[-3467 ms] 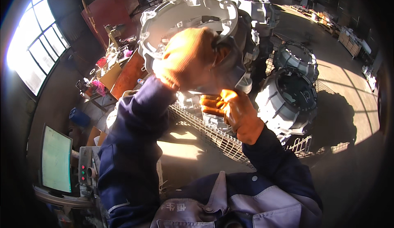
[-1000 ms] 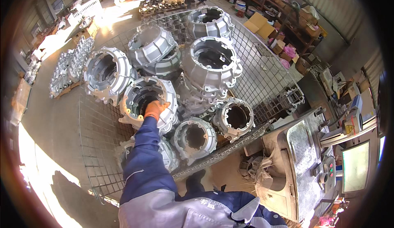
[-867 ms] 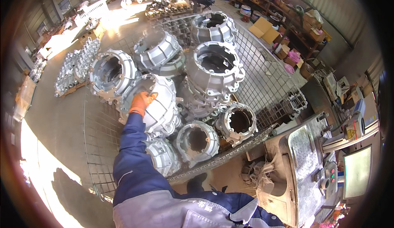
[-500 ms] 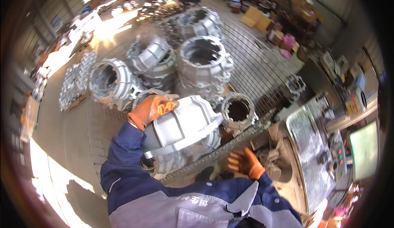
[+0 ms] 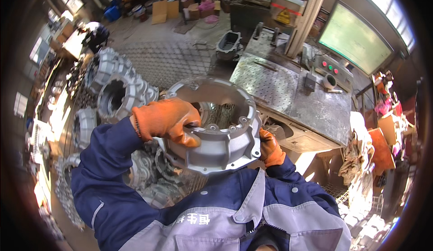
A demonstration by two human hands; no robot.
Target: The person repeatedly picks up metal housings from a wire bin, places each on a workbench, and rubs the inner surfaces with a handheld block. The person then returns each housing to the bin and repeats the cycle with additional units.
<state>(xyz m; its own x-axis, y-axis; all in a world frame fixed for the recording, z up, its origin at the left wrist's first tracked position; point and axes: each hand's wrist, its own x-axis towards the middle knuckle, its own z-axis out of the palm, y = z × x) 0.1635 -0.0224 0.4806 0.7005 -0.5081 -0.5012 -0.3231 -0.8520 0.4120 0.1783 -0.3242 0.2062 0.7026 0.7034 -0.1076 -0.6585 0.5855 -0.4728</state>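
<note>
A large ring-shaped grey metal housing (image 5: 212,149), with ribs and bolt bosses, is held up in front of my chest. My left hand (image 5: 169,120), in an orange glove, is closed over its near left rim, fingers curled inside. At the opposite side, my right hand (image 5: 270,148), also gloved in orange, grips the outer wall from the right; some of its fingers are hidden behind the housing. Through the ring's opening a metal grid shows below. More grey housings (image 5: 115,98) are stacked to the left, and several lie under my left arm.
To the right stands a workbench (image 5: 266,81) with a perforated metal top. A control box (image 5: 333,70) with red and green buttons and a large screen (image 5: 356,39) are behind it. A smaller casting (image 5: 228,44) sits beyond the ring. Far left, a person (image 5: 95,34) bends down.
The housing has been lifted off the stack and carried right, tilted so its opening faces up. My right hand, earlier free and open, now grips it. My view has turned right towards the workbench.
</note>
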